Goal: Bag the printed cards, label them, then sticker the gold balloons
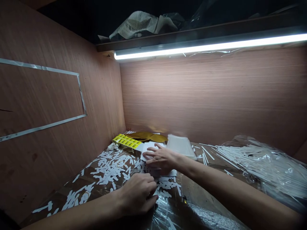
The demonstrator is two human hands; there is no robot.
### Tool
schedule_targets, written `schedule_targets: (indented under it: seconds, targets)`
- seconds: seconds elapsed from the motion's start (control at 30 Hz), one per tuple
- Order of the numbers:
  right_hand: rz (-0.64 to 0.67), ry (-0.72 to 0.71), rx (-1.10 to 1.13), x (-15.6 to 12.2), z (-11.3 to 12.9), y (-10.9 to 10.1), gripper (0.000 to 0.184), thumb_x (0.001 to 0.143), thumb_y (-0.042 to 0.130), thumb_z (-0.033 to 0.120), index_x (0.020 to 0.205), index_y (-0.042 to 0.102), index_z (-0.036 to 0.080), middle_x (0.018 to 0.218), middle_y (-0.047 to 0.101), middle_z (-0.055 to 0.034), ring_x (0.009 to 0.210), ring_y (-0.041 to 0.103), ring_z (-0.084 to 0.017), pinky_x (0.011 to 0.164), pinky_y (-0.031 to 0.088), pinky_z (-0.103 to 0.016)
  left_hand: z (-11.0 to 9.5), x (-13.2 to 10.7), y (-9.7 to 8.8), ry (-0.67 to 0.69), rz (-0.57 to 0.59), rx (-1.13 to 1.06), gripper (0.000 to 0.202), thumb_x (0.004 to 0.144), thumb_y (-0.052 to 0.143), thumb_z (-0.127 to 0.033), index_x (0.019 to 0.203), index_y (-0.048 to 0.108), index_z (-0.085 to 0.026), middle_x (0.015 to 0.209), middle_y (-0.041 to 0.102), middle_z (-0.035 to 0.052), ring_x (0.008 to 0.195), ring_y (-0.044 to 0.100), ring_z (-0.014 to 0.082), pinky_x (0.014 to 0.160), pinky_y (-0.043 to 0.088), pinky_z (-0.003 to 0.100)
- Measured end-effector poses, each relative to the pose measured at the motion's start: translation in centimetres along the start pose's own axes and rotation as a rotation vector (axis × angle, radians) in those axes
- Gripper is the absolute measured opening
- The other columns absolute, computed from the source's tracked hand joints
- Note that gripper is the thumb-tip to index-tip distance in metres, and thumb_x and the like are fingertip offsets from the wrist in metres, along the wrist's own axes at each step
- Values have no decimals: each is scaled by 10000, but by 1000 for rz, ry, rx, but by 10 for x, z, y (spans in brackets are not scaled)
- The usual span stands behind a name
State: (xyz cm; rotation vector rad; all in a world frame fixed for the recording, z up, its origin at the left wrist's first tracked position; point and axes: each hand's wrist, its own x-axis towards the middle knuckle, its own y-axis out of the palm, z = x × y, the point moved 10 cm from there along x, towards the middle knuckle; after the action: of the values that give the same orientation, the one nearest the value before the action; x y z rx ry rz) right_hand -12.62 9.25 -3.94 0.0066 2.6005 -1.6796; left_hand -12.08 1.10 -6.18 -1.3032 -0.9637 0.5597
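My right hand [163, 158] lies over a stack of white paper or card [145, 147] near the middle of the worktop, its fingers stretched out and slightly apart on top. Closer to me, my left hand [139, 193] is closed with curled fingers; whatever it may hold is hidden. Small white cut-out paper pieces [110, 169] are strewn to the left and between the hands. Behind the white stack lie a strip of yellow printed labels [127, 141] and a brownish-gold sheet [148, 136]. A pile of translucent bags [179, 146] sits just beyond my right hand.
At the right, many thin white sticks [254, 156] spill from a clear plastic bag [285, 169]. Wooden panels [211, 95] close off the back and left. A lit tube lamp [211, 46] runs under a shelf holding crumpled printed wrapping [136, 25].
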Motion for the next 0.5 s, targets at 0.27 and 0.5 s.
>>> schedule_targets:
  seconds: [0.27,0.5]
  targets:
    - [-7,59,-27,-4,-13,-9,376,895,737,320,1237,588,278,1433,563,-103,1303,504,-319,1064,446,-532,56,21,-1,-95,-176,147,185,825,795,-307,760,668,-189,771,752,50,694,699,242,558,415,309]
    - [-41,123,18,-14,-19,-12,321,931,670,332,1227,574,254,1292,628,-102,1163,573,-277,1007,459,-485,54,30,-2,137,-279,262,241,915,698,-365,754,644,-193,721,713,42,616,647,203,535,399,304]
